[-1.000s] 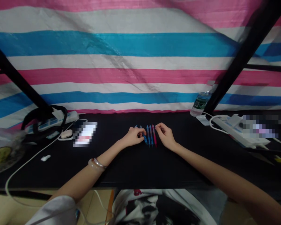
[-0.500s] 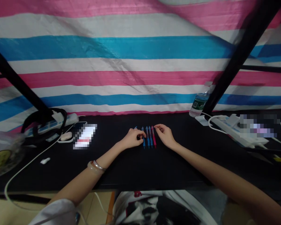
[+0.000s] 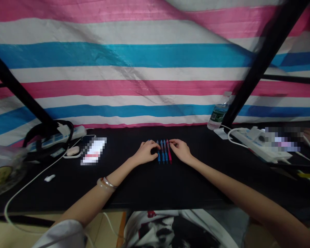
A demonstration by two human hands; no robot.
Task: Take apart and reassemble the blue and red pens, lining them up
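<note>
Our row of pens (image 3: 163, 157) lay between our two hands, long axes running away from us.
Nearest, smooth rounded bangles (image 3: 109, 182) circled our left wrist over the black tabletop (image 3: 155, 187). Our left hand (image 3: 144, 153) kept a narrow gap between curved thumb and forefinger, at the leftmost blue pen (image 3: 159, 159); we could not tell whether they touched it. Our right hand (image 3: 181, 150) had its fingers bunched just beside the pink pen (image 3: 169, 157), contact unclear. The other slim, straight barrels lay between, right of the left fingertips. Farther off stood a clear plastic bottle (image 3: 217, 116), then a creased, shiny striped sheet (image 3: 155, 55).
</note>
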